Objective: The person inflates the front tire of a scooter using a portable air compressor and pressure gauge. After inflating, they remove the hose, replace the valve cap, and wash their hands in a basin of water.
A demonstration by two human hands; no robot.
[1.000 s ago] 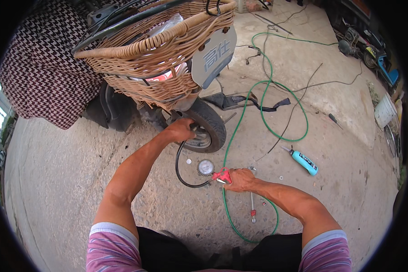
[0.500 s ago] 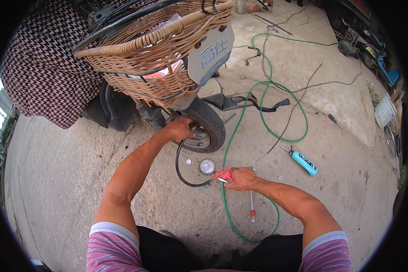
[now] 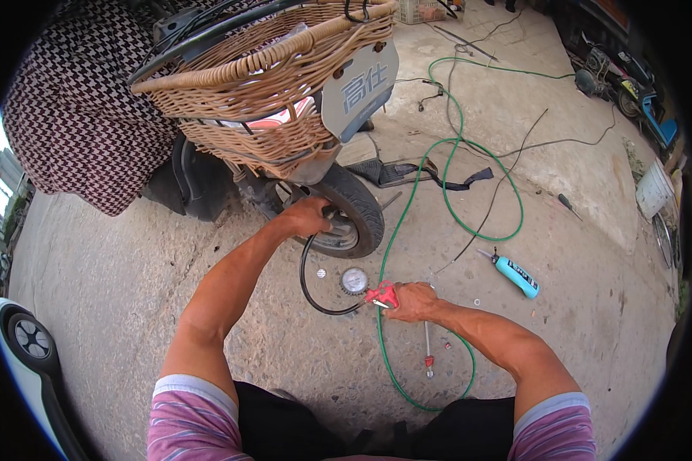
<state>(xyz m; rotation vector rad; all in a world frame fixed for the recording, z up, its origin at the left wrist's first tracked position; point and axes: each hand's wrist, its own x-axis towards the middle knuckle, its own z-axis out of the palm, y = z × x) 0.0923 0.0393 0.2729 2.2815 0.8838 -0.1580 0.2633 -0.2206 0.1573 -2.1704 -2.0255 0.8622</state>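
Observation:
My right hand (image 3: 413, 302) is wrapped round a red tyre inflator gun (image 3: 381, 294) with a round dial gauge (image 3: 354, 281) on it. From the gun a black hose (image 3: 303, 286) curves up to the scooter's front wheel (image 3: 364, 209). At the rim, among the spokes, my left hand (image 3: 307, 217) is closed on the hose's far end; my fingers partly cover that end, and the valve is hidden. A green air hose (image 3: 382, 349) passes by the gun and loops over the ground.
Above the wheel juts a wicker basket (image 3: 238, 88) with a plate on its front. A turquoise bottle (image 3: 517, 276), a screwdriver (image 3: 567, 203) and a black strap (image 3: 465, 184) lie to the right. A white bucket (image 3: 653, 189) stands farther right. At lower left is a white car (image 3: 8, 326).
The white car has come into view at the left edge. Both hands keep their places and grips; the whole view has shifted very slightly.

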